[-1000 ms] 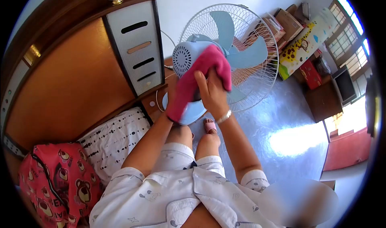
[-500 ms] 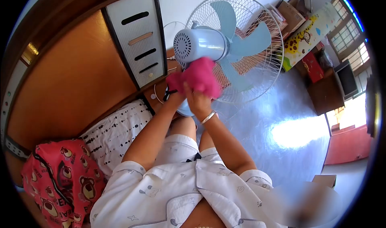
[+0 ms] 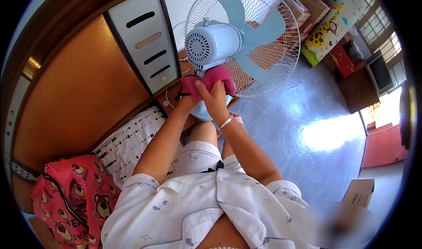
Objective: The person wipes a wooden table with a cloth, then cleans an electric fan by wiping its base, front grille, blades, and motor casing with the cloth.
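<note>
A pink cloth (image 3: 222, 76) with a dark edge is bunched against the neck of a light-blue electric fan (image 3: 214, 43), just below its motor housing. My right hand (image 3: 214, 102), with a silver bangle at the wrist, grips the cloth from the near side, its thumb pointing up. Beside it, my left hand (image 3: 189, 101) is closed on the cloth's left part; most of its fingers are hidden beneath the fabric. The fan's blades appear sharp inside the white wire cage, and its base shows partly below my hands.
An orange headboard (image 3: 74, 86) with a slotted grey panel stands at left. Below lie a patterned pillow (image 3: 132, 143) and a red bear-print bag (image 3: 77, 196). Cardboard boxes (image 3: 313, 5), a giraffe-print roll (image 3: 334, 27) and a dark screen (image 3: 383, 70) stand across the shiny floor (image 3: 272, 139).
Both hands and the pink cloth have moved slightly lower, onto the fan's neck, baring more of the motor housing. The view has shifted a little, so the fan sits higher and farther left.
</note>
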`<state>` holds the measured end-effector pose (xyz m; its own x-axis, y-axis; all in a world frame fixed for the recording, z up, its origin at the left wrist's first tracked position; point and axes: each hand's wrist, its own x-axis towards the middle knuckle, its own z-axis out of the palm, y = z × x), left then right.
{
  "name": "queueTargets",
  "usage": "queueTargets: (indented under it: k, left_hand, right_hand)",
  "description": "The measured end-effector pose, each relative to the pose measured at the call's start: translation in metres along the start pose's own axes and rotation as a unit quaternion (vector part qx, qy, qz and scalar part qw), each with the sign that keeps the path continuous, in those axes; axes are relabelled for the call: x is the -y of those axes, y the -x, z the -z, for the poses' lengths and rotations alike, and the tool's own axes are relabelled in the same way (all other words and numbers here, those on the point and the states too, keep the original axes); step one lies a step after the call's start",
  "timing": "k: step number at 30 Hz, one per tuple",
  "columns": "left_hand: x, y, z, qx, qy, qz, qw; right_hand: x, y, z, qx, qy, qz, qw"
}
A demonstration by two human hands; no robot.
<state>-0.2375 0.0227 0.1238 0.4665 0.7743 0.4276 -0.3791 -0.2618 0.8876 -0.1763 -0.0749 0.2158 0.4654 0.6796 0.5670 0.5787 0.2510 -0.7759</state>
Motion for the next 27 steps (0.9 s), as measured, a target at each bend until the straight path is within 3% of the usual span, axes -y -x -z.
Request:
queueTargets:
  k: [2, 4, 5, 11, 14, 17, 22, 24, 25, 27]
  left_hand:
    - [-0.008, 0.003, 0.001, 0.007, -0.017, -0.007, 1.000]
    - [-0.005, 0.005, 0.014, 0.102, -0.072, 0.114, 0.986]
    - [-0.002, 0.006, 0.015, 0.122, -0.087, 0.128, 0.980]
    - [0.004, 0.009, -0.003, -0.016, -0.123, 0.019, 0.992]
    - [0.005, 0.007, -0.014, -0.058, -0.130, -0.006, 0.990]
    - [0.018, 0.004, -0.022, -0.075, -0.048, 0.027, 0.996]
    - [-0.029, -0.006, -0.039, -0.086, -0.124, 0.068, 0.986]
    - [-0.039, -0.017, -0.046, 0.000, -0.183, 0.138, 0.973]
    - [-0.031, -0.019, -0.050, -0.001, -0.182, 0.140, 0.973]
    - [-0.010, -0.023, -0.056, 0.007, -0.188, 0.057, 0.980]
  right_hand:
    - [-0.008, 0.014, -0.001, 0.014, 0.036, -0.009, 0.999]
    - [-0.010, 0.025, 0.000, 0.031, 0.070, -0.011, 0.997]
    - [-0.012, 0.031, 0.006, 0.035, 0.068, -0.013, 0.997]
    - [-0.023, 0.044, 0.029, 0.095, -0.065, -0.154, 0.981]
    - [-0.033, 0.039, 0.019, 0.069, -0.077, -0.104, 0.989]
    - [-0.030, 0.028, 0.019, 0.070, -0.093, -0.129, 0.985]
    - [-0.019, 0.005, 0.015, 0.029, -0.061, -0.108, 0.992]
    - [-0.024, -0.004, 0.014, 0.002, 0.011, -0.095, 0.995]
    - [-0.022, -0.009, 0.014, -0.028, 0.083, -0.081, 0.993]
    - [-0.032, -0.024, 0.014, -0.037, 0.076, -0.104, 0.991]
